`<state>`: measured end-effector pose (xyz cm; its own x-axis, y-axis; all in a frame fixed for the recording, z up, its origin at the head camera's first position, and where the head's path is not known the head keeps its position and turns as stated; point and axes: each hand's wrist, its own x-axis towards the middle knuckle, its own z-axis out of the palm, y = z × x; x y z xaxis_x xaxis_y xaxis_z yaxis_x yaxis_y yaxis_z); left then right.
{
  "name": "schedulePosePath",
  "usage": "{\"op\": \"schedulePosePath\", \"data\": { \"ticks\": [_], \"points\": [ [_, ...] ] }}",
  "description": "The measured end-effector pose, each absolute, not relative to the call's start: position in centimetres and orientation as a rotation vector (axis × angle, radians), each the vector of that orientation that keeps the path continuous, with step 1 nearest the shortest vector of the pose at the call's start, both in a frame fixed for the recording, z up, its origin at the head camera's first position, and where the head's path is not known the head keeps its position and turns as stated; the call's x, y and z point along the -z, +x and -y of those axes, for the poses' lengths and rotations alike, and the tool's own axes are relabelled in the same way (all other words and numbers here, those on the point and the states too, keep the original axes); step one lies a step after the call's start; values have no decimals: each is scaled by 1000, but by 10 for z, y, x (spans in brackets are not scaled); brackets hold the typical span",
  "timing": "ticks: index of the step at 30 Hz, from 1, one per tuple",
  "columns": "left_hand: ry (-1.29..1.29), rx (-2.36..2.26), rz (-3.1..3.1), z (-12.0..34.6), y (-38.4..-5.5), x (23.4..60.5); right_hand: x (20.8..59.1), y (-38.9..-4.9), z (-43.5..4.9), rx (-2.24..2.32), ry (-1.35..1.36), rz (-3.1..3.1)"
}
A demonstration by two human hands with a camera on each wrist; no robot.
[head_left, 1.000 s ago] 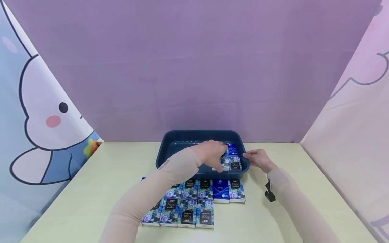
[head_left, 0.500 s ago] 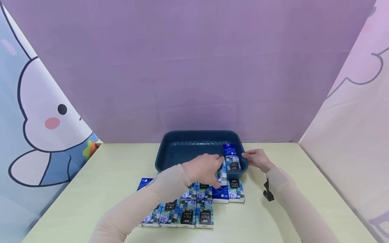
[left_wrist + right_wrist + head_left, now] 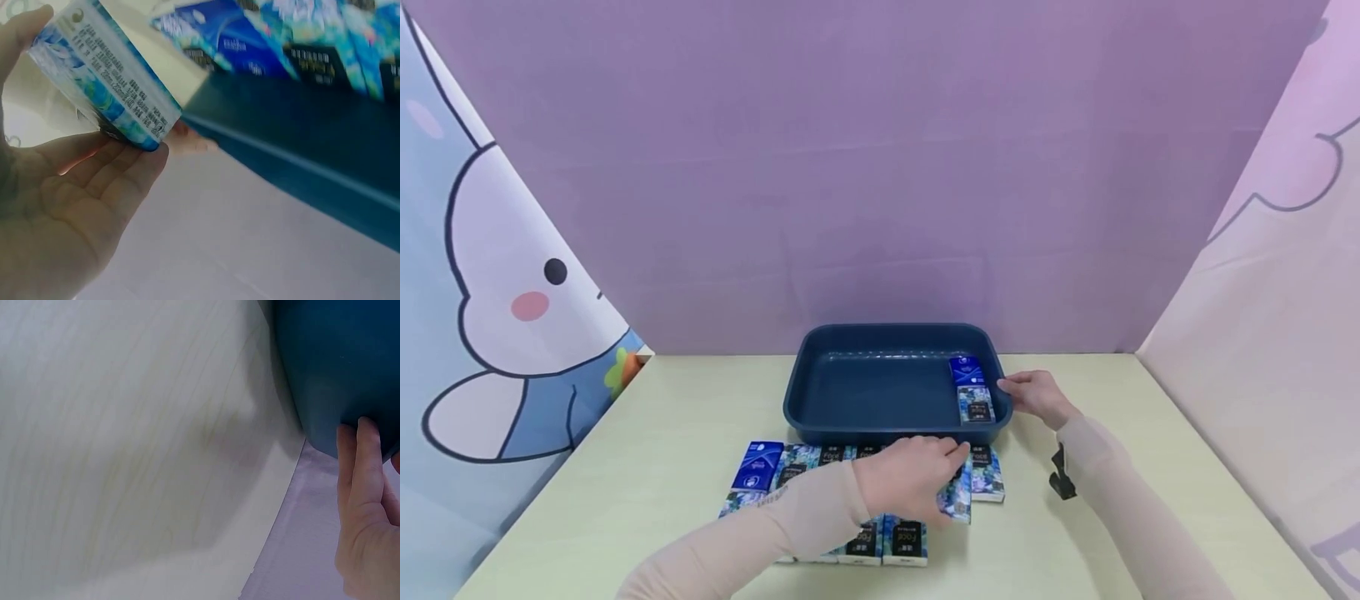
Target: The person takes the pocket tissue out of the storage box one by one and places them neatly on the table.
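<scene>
My left hand (image 3: 910,479) grips a floral pocket tissue pack (image 3: 957,498) above the table, just in front of the bin. In the left wrist view, that pack sits tilted between thumb and fingers, its printed white edge showing. With its fingers on the outer wall, my right hand (image 3: 1037,395) pinches the right rim of the dark blue plastic bin (image 3: 880,396). At the bin's right end lie a plain blue tissue pack (image 3: 967,371) and a floral tissue pack (image 3: 976,405), end to end. My left hand and forearm hide part of the packs on the table.
Several tissue packs lie in rows before the bin, among them a blue pack (image 3: 757,465) at the left and a floral pack (image 3: 987,475) at the right. A purple cloth wall (image 3: 880,183) stands behind the pale table (image 3: 647,467), with printed panels on both sides.
My left hand has drawn the floral tissue pack out of the bin and toward the table's front, over the packs there. My right hand stays on the rim.
</scene>
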<state>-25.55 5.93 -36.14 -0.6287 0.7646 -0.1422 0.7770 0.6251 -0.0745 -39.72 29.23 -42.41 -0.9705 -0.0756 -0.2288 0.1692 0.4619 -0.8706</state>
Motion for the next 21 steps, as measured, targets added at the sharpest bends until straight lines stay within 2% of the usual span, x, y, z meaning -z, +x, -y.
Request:
{"op": "schedulePosePath", "data": {
  "ticks": [21],
  "points": [
    [1365,176,-2663,-69,-235,404,426,-396,-290,1479,55,-2564]
  ]
}}
